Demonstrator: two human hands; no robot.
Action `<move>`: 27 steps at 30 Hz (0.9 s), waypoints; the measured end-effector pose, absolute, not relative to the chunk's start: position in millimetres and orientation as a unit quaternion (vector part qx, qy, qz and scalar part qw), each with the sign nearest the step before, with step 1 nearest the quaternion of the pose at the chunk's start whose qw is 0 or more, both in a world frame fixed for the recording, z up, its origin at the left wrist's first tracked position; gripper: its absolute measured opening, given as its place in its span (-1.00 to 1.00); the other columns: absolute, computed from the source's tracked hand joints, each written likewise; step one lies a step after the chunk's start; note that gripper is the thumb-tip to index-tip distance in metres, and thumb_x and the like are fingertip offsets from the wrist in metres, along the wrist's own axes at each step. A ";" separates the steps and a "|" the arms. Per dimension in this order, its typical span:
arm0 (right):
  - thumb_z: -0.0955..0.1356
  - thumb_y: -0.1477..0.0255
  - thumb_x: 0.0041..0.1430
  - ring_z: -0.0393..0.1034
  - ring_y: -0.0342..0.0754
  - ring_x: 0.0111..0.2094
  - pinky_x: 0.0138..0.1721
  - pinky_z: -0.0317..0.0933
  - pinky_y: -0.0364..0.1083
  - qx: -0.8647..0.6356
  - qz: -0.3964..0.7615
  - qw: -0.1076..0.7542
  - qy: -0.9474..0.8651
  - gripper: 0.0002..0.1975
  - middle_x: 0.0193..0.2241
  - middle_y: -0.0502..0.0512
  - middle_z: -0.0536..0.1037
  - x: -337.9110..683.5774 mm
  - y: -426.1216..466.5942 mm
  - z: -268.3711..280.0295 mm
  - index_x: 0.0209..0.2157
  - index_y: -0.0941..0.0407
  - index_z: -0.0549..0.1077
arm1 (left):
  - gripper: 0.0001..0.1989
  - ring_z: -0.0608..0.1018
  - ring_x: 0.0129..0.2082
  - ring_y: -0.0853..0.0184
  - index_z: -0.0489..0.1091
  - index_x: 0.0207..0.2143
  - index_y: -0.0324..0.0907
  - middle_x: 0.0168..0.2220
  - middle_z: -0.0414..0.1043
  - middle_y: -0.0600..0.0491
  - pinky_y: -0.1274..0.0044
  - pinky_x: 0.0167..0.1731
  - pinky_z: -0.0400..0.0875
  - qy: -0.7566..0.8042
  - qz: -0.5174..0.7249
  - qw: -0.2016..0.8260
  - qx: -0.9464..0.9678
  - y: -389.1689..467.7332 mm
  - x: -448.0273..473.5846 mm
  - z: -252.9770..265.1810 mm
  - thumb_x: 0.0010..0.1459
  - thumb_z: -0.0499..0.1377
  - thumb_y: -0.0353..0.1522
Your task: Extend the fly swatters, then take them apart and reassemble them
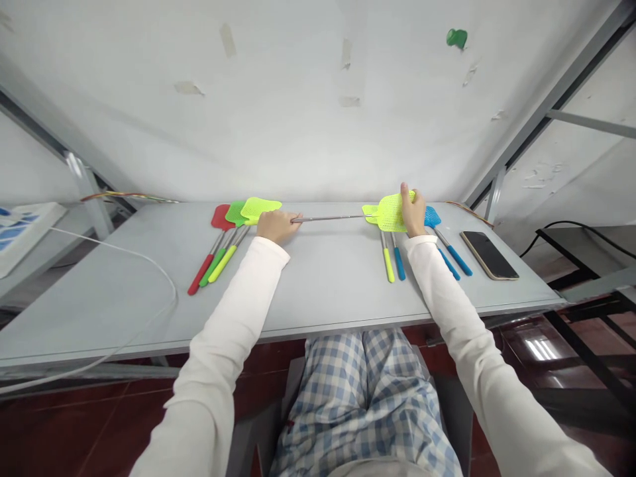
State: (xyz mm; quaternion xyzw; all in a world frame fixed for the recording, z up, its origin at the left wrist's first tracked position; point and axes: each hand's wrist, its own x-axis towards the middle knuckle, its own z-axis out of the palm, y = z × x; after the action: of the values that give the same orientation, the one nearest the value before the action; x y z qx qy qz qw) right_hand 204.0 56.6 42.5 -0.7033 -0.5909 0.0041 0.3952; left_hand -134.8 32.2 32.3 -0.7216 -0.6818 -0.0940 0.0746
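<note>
A yellow fly swatter (pixel 391 213) with a thin metal rod is stretched sideways between my two hands, above the grey table (pixel 328 278). My left hand (pixel 276 226) is closed around its handle end, which the fingers hide. With thumb and fingers my right hand (pixel 413 211) grips the edge of its mesh head. Beside my left hand lie a red swatter (pixel 201 270), a green swatter (pixel 214 264) and another yellow swatter (pixel 261 208). Under and around my right hand are a yellow-handled swatter (pixel 388 265) and several blue-handled swatters (pixel 454 255), partly covered.
A dark-screened phone (pixel 489 255) lies at the table's right end. A white cable (pixel 159 268) crosses the left part. A white wall (pixel 318 146) stands right behind the table, with metal frame posts (pixel 87 192) at the sides.
</note>
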 end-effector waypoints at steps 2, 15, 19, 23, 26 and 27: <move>-0.21 -0.10 0.21 0.34 0.06 -0.27 -0.24 0.16 -0.03 -0.716 -0.011 0.399 -0.573 -0.18 -0.30 0.24 0.46 197.6 54.9 42.5 -0.15 0.16 0.34 | -0.38 0.55 -0.19 0.07 0.58 -0.19 -0.15 -0.25 0.57 -0.21 0.40 -0.32 0.20 -0.678 -0.084 0.085 -0.725 32.1 -133.1 32.4 0.27 -0.22 -0.07; -0.16 -0.10 0.22 0.38 0.15 -0.26 -0.30 0.12 -0.04 -0.752 -0.028 0.384 -0.535 -0.23 -0.32 0.29 0.49 157.1 35.9 41.1 -0.15 0.14 0.35 | -0.34 0.58 -0.20 0.04 0.58 -0.21 -0.27 -0.27 0.56 -0.28 0.36 -0.28 0.28 -0.638 -0.071 0.100 -0.760 27.3 -107.8 26.9 0.30 -0.26 -0.14; -0.17 -0.06 0.25 0.40 0.16 -0.24 -0.30 0.12 -0.05 -0.767 -0.034 0.355 -0.533 -0.24 -0.29 0.31 0.49 150.5 29.8 43.5 -0.12 0.14 0.34 | -0.34 0.58 -0.19 0.04 0.58 -0.20 -0.29 -0.27 0.56 -0.30 0.35 -0.27 0.30 -0.640 -0.066 0.100 -0.759 24.1 -104.9 29.7 0.31 -0.27 -0.15; -0.18 -0.02 0.28 0.40 0.15 -0.21 -0.31 0.11 -0.07 -0.782 -0.041 0.327 -0.529 -0.28 -0.27 0.32 0.48 140.8 24.2 44.0 -0.10 0.15 0.31 | -0.33 0.58 -0.18 0.02 0.57 -0.19 -0.31 -0.27 0.55 -0.32 0.34 -0.26 0.31 -0.638 -0.062 0.093 -0.762 20.9 -96.0 29.5 0.32 -0.28 -0.15; -0.13 -0.01 0.30 0.40 0.12 -0.25 -0.32 0.11 -0.08 -0.762 -0.030 0.351 -0.544 -0.35 -0.33 0.25 0.47 127.4 18.3 43.2 -0.16 0.12 0.32 | -0.28 0.59 -0.20 0.03 0.57 -0.18 -0.31 -0.26 0.56 -0.31 0.35 -0.26 0.32 -0.622 -0.062 0.075 -0.777 17.0 -83.3 27.1 0.33 -0.32 -0.12; -0.10 -0.01 0.30 0.40 0.10 -0.28 -0.33 0.11 -0.08 -0.752 -0.028 0.365 -0.549 -0.38 -0.37 0.21 0.45 122.9 16.3 43.1 -0.19 0.11 0.32 | -0.27 0.59 -0.21 0.04 0.57 -0.18 -0.30 -0.26 0.56 -0.30 0.35 -0.27 0.32 -0.619 -0.063 0.069 -0.780 15.6 -79.2 26.4 0.33 -0.33 -0.10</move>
State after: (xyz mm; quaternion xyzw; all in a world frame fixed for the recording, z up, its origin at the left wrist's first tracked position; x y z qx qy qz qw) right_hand 122.9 16.3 43.1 -0.7515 -0.5487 -0.0283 0.3651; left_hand -79.2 15.6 26.4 -0.7800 -0.6188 -0.0634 0.0686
